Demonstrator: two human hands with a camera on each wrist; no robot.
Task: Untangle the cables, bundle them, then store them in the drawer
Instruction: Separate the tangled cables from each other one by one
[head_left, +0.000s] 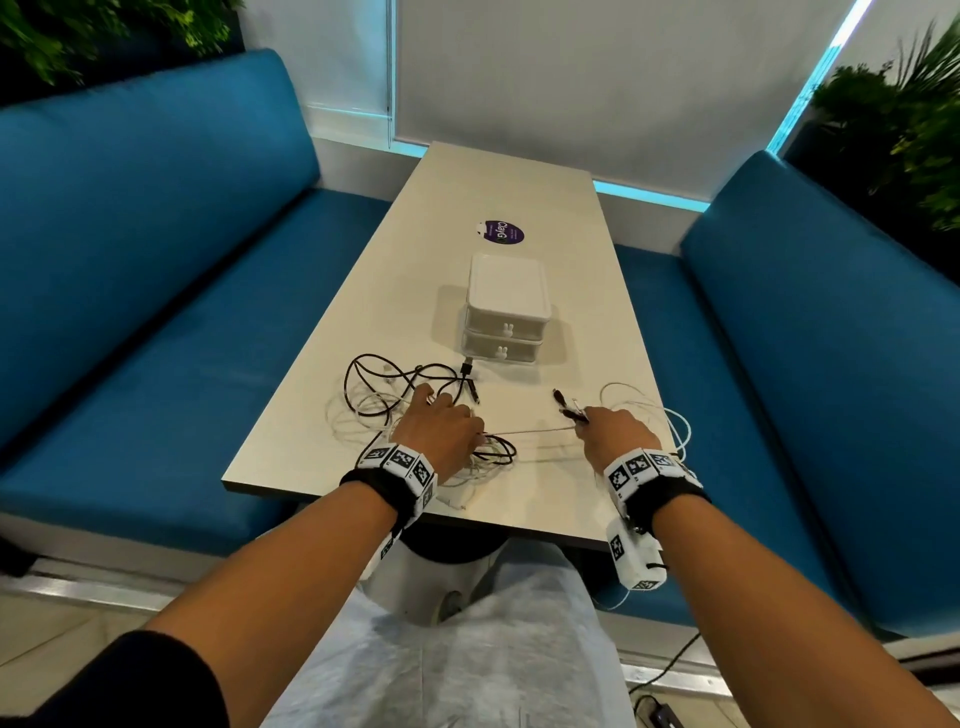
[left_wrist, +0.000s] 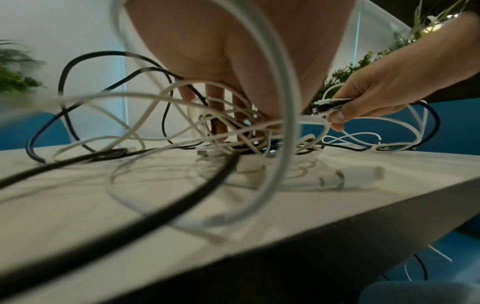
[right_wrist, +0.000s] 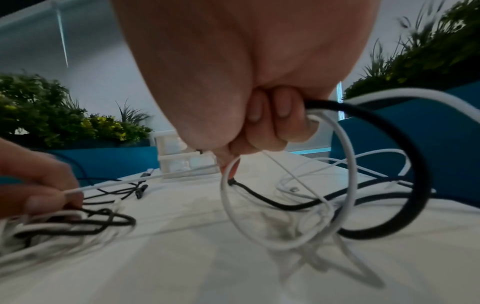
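A tangle of black and white cables lies on the table near its front left corner. My left hand rests on this pile, fingers reaching down into it, and pinches a white cable at the thumb side. That cable runs taut to my right hand, which grips several black and white cable ends in curled fingers. Loose loops hang from it onto the table. A white two-drawer unit stands behind, both drawers closed.
Blue benches flank the table on both sides. A purple sticker lies beyond the drawer unit. White cable loops spill toward the right table edge. Plants stand behind the benches.
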